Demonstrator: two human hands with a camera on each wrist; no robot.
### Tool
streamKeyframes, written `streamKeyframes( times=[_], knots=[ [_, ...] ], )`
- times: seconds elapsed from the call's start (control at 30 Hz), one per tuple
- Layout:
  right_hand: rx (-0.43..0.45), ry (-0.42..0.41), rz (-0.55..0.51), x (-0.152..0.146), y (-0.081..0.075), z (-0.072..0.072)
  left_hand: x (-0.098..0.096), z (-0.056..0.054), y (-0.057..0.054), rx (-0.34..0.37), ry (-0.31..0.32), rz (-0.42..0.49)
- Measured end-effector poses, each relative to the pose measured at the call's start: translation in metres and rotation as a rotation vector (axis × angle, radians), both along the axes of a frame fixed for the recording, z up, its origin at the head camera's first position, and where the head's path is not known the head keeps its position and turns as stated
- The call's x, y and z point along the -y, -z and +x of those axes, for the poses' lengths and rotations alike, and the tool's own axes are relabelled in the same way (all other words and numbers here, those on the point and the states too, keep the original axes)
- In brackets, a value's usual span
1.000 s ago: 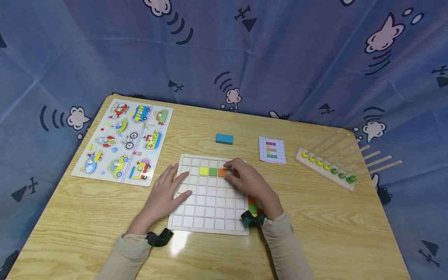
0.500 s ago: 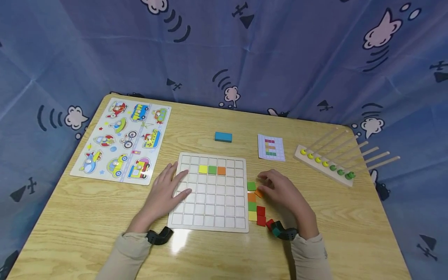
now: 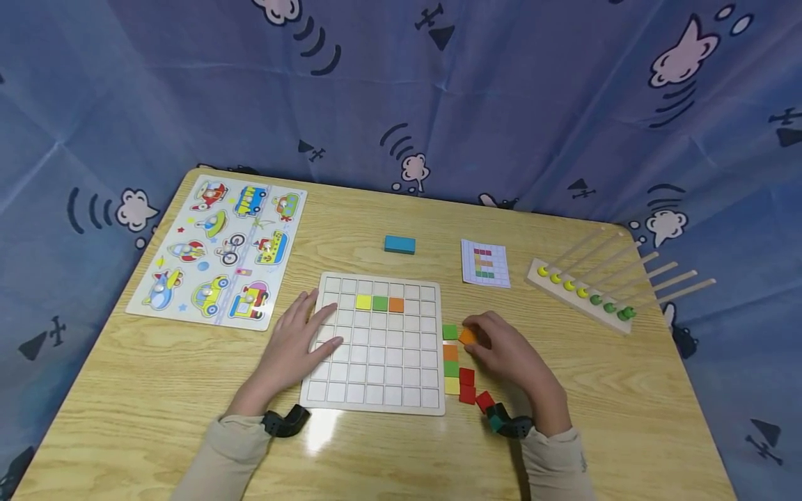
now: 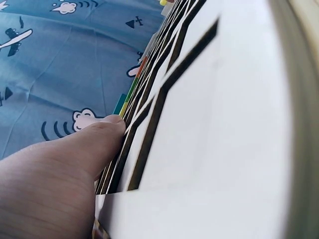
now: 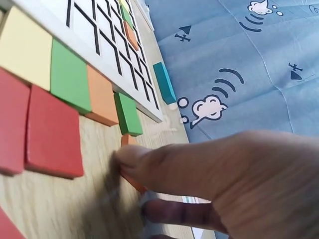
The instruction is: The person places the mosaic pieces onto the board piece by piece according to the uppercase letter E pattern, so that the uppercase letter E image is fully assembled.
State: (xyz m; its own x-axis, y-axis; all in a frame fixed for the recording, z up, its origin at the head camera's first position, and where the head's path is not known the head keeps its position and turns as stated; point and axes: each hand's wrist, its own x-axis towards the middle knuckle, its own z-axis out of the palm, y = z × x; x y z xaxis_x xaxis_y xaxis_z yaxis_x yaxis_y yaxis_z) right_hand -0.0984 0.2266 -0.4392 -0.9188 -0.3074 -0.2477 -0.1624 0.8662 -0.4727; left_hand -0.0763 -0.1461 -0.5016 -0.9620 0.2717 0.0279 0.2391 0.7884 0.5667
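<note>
My left hand (image 3: 293, 351) rests with spread fingers on the left part of a white grid board (image 3: 376, 358); its thumb (image 4: 94, 144) presses on the board in the left wrist view. In one row of the board sit a yellow tile (image 3: 363, 302), a green tile (image 3: 379, 303) and an orange tile (image 3: 396, 305). Right of the board, my right hand (image 3: 514, 355) pinches a loose orange tile (image 3: 466, 337) between thumb and fingers, low over the table. A second green tile (image 5: 128, 114) lies beside it.
More tiles line the board's right edge, with red tiles (image 3: 467, 394) nearer me. A pattern card (image 3: 501, 268), a blue block (image 3: 399, 245) and a wooden peg rack (image 3: 579, 296) stand farther back. A vehicle puzzle (image 3: 219, 278) lies at left.
My right hand has left the orange tile on the board, moved right to the loose tiles and taken hold of another orange one. The left hand stays in place.
</note>
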Motion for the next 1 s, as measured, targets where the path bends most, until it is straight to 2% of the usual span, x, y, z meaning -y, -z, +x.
streamKeyframes(
  times=[0.33, 0.5, 0.63, 0.83, 1.0],
  knots=[
    [-0.027, 0.003, 0.039, -0.003, 0.003, 0.001, -0.001, -0.001, -0.001, -0.002, 0.005, -0.001],
    [-0.069, -0.008, 0.035, 0.002, -0.001, 0.000, -0.001, -0.001, 0.000, -0.009, 0.001, 0.005],
    [-0.070, -0.031, -0.003, 0.016, -0.008, -0.004, 0.000, 0.000, -0.001, 0.006, 0.000, -0.005],
    [-0.086, -0.114, -0.029, 0.054, -0.015, -0.014, 0.000, 0.000, 0.001, 0.002, -0.004, 0.007],
    [-0.166, -0.238, -0.012, 0.087, -0.012, -0.019, -0.001, 0.000, 0.001, -0.019, -0.003, 0.011]
  ],
)
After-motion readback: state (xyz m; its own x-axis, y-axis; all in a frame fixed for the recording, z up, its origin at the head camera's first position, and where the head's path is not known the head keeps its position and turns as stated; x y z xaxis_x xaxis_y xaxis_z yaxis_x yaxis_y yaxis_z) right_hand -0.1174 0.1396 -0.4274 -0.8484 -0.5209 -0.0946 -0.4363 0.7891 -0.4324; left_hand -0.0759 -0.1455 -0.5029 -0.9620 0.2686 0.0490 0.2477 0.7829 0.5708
